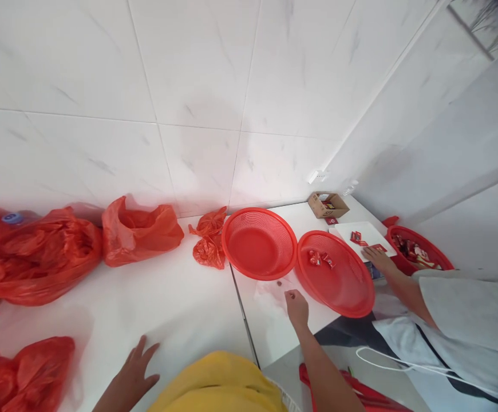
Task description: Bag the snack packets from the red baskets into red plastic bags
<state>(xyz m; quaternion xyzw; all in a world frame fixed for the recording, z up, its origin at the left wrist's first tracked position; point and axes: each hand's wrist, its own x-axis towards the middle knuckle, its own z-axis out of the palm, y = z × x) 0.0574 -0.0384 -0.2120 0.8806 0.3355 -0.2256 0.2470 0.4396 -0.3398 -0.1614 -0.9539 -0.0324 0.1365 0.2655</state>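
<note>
My left hand (134,369) is over the white table with its fingers spread, holding nothing. My right hand (297,309) is pinched closed near the front of two red baskets; a tiny dark spot shows at its fingertips, too small to name. Just beyond those fingers lies a small brown piece (279,283), beside a thin, see-through plastic sheet (266,293). The left red mesh basket (260,272) has nothing visible inside. Its neighbour, a second red basket (339,297), tilts toward me and contains a few red-and-white wrapped packets (321,258).
Red plastic bags (139,234) line the wall on the left, with another bag (38,372) nearer me. At right, a co-worker's hand (375,254) touches a white tray (371,232) bearing red packets. Beyond are a cardboard box (327,205) and a filled red tub (440,249).
</note>
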